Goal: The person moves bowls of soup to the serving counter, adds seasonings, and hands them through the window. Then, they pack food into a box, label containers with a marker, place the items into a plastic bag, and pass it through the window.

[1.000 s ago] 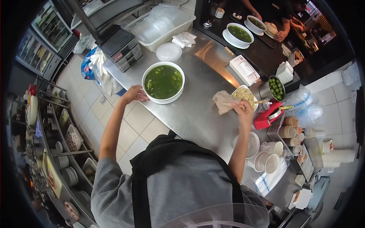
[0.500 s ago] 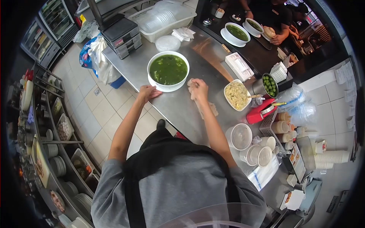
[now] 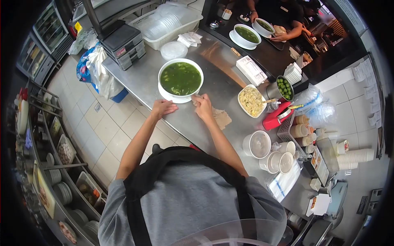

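Note:
A white bowl of green soup [image 3: 181, 78] with pale bits in it stands on a white plate [image 3: 174, 98] near the counter's edge. My left hand [image 3: 164, 109] is just below the plate, fingers stretched out and holding nothing. Closed in a pinch, my right hand [image 3: 203, 106] is at the plate's lower right rim, with a crumpled bit of brown paper napkin [image 3: 195, 103] at its fingertips. More brown paper [image 3: 221, 118] lies on the counter beside that wrist; I cannot tell whether the two pieces are joined.
Right of my hands are a bowl of fried rice [image 3: 251, 101], a pot of green limes [image 3: 284, 88], a red tool [image 3: 277, 117] and plastic tubs [image 3: 259, 144]. A black drawer unit [image 3: 122, 46] stands left. Across the pass, a person's hands are near two soup bowls [image 3: 247, 36].
My right hand has moved left to the plate's rim, leaving brown paper lying at its right. My left hand has come off the plate's edge, and its fingers are now stretched out.

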The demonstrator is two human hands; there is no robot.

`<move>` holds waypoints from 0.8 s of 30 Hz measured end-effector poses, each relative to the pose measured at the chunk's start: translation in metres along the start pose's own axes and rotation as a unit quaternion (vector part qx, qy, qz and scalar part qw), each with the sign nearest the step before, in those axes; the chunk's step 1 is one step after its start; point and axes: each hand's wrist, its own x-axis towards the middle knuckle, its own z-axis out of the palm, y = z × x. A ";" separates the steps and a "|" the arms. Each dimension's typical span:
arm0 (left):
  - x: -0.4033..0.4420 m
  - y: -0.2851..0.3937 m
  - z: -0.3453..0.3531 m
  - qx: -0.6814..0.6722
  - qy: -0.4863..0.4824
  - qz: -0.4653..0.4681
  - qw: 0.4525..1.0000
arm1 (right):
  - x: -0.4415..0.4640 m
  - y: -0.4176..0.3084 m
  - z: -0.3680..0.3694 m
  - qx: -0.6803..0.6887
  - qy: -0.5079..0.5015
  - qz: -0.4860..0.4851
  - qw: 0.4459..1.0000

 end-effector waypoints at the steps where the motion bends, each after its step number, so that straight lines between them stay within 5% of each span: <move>1: 0.001 0.008 -0.009 0.020 -0.014 -0.024 0.999 | 0.004 0.000 -0.003 0.043 -0.034 0.054 0.997; 5: 0.020 0.027 -0.029 0.012 0.009 0.062 0.998 | 0.011 -0.012 0.007 0.059 0.069 0.173 0.981; 12: 0.037 0.024 -0.039 0.059 -0.020 0.022 0.998 | -0.027 -0.071 0.038 -0.043 0.089 0.079 0.992; 19: 0.033 0.031 -0.035 0.021 -0.036 -0.005 0.999 | -0.027 -0.091 0.052 -0.245 0.046 0.089 0.964; 24: 0.028 0.031 -0.033 -0.011 -0.039 0.004 0.999 | -0.028 -0.106 0.077 -0.173 0.079 0.142 0.971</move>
